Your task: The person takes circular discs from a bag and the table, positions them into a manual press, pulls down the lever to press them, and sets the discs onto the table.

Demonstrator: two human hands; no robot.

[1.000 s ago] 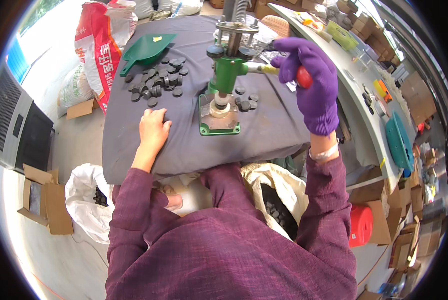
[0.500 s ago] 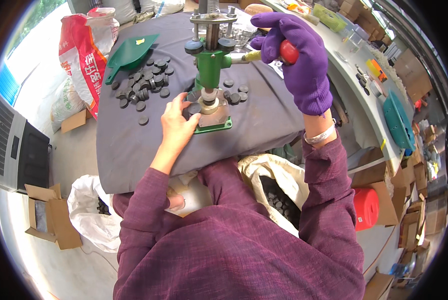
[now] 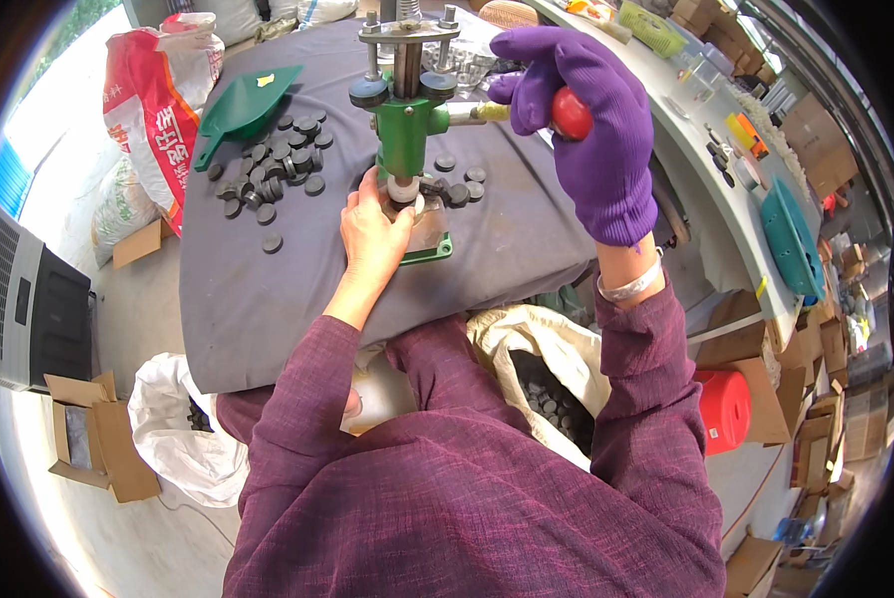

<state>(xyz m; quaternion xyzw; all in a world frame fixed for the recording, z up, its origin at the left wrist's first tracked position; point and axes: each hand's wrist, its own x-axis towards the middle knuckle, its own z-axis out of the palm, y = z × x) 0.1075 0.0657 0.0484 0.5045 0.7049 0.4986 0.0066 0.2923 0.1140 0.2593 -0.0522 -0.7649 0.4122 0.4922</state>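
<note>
Right of the black discs (image 3: 301,159), I see the left hand (image 3: 372,231) newly at the green press (image 3: 401,140), probably seating one beneath its ram (image 3: 402,190), grip too hidden to tell, the gloved right hand (image 3: 604,140) curled around the red knob (image 3: 571,113).

Before us, a lever press (image 3: 403,145) stands on the table (image 3: 258,319), right of a disc pile (image 3: 273,164); a dustpan (image 3: 253,105) lies behind the pile.

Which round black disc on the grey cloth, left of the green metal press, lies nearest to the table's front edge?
The round black disc lying alone, in front of the pile of black discs; the others there lie farther back.
</note>
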